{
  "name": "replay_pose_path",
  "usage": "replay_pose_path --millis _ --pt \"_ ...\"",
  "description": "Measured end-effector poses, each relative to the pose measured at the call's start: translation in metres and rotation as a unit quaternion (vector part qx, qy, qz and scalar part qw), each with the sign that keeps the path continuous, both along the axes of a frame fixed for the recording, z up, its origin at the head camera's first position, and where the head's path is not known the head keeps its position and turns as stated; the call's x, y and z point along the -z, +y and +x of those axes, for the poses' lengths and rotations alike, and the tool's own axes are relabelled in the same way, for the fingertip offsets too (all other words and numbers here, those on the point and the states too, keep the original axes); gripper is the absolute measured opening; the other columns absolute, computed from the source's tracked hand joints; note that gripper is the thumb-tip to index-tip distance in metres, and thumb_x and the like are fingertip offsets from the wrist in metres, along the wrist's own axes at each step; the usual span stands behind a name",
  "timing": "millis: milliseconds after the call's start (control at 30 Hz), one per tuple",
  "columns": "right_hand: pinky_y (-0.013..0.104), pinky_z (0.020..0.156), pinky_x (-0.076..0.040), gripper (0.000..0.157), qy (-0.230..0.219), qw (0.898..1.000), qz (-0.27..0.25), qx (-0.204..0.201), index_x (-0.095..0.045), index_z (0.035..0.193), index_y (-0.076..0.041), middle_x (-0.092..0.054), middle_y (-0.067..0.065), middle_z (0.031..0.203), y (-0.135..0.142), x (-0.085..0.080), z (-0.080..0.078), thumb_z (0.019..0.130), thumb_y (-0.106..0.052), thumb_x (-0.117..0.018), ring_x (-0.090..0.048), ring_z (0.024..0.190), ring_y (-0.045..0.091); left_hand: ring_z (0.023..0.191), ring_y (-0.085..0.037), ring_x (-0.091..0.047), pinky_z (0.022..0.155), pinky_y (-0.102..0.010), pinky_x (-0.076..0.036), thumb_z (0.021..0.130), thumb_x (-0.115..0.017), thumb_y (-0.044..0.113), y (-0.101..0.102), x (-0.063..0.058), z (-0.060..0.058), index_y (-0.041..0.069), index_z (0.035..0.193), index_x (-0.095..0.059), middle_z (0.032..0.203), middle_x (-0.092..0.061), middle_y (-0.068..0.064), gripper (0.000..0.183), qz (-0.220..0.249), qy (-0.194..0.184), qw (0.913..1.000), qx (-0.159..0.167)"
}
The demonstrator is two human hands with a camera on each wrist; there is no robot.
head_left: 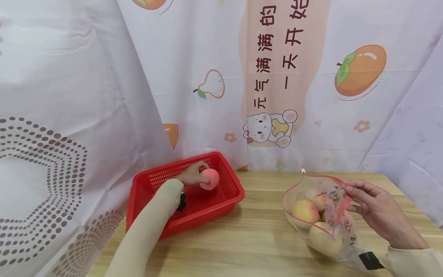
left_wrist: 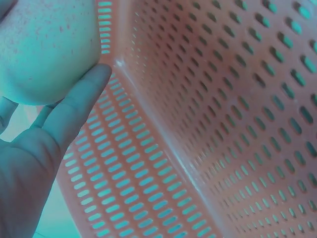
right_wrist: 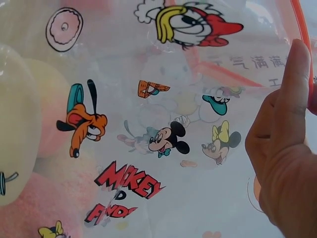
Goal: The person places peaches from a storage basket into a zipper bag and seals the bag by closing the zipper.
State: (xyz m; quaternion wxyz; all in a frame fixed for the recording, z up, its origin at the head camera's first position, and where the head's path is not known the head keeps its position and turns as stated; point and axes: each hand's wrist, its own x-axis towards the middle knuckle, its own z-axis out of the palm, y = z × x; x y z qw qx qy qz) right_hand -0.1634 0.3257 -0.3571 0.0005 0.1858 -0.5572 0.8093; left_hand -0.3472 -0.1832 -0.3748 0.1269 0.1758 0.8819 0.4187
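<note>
My left hand (head_left: 193, 174) grips a pink peach (head_left: 210, 179) inside the red perforated basket (head_left: 197, 222). In the left wrist view the fingers curl round the lower side of the peach (left_wrist: 47, 49), beside the basket's slotted wall (left_wrist: 223, 99). On the right, my right hand (head_left: 378, 211) pinches the red zip edge of a clear zip bag (head_left: 356, 250), whose mouth gapes. Several yellow-pink peaches (head_left: 304, 213) lie in the bag. The right wrist view shows cartoon prints on the bag (right_wrist: 198, 173) and the right hand (right_wrist: 285, 144) at its red edge.
Both the basket and the bag rest on a wood-grain table (head_left: 256, 238). Behind it hangs a white curtain (head_left: 207, 123) printed with fruit and writing. A grey-dotted white cloth (head_left: 62, 96) hangs at the left. Wood surface separates basket and bag.
</note>
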Motion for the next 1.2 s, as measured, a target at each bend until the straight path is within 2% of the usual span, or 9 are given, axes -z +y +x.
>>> replay_pose_path --millis 233,533,700,933,1200 --pt "0.03 0.075 -0.058 0.036 0.004 1.0 0.002 -0.007 -0.07 0.11 -0.005 -0.068 -0.001 0.103 0.001 0.001 0.001 0.104 0.008 -0.036 -0.066 0.091 0.012 0.109 -0.03 -0.055 0.084 -0.04 -0.056 0.082 -0.077 0.013 0.001 -0.005 -0.001 0.007 0.124 -0.048 0.121 -0.057 -0.014 0.051 0.017 0.008 0.9998 0.002" --pt "0.03 0.075 -0.058 0.036 0.005 1.0 0.001 -0.021 -0.069 0.111 -0.005 -0.067 0.0 0.103 0.002 -0.001 0.001 0.105 0.008 -0.036 -0.066 0.09 0.012 0.111 -0.031 -0.054 0.085 -0.04 -0.056 0.084 -0.078 0.012 0.006 -0.024 0.008 0.007 0.126 -0.049 0.122 -0.056 -0.016 0.051 0.052 0.018 0.9982 0.022" --pt "0.03 0.075 -0.058 0.036 0.004 1.0 0.005 -0.025 -0.069 0.111 -0.005 -0.066 0.0 0.102 0.002 -0.001 0.002 0.105 0.008 -0.035 -0.066 0.091 0.012 0.112 -0.032 -0.054 0.084 -0.039 -0.055 0.085 -0.078 0.013 0.008 -0.029 0.014 0.006 0.127 -0.049 0.124 -0.054 -0.017 0.052 0.06 0.026 0.9973 0.033" --pt "0.031 0.076 -0.058 0.037 0.001 1.0 0.003 -0.029 -0.069 0.112 -0.005 -0.067 0.001 0.102 0.001 -0.002 0.003 0.105 0.008 -0.035 -0.066 0.091 0.012 0.117 -0.032 -0.053 0.086 -0.041 -0.055 0.084 -0.079 0.014 0.01 -0.032 0.017 0.012 0.128 -0.049 0.129 -0.054 -0.014 0.053 0.064 0.025 0.9972 0.03" --pt "0.03 0.077 -0.058 0.036 0.001 1.0 0.011 -0.028 -0.069 0.112 -0.006 -0.067 0.0 0.102 0.0 -0.003 0.004 0.105 0.007 -0.036 -0.065 0.091 0.012 0.116 -0.031 -0.054 0.086 -0.04 -0.056 0.085 -0.078 0.012 0.013 -0.039 0.023 0.011 0.129 -0.048 0.127 -0.054 -0.014 0.053 0.071 0.032 0.9959 0.045"
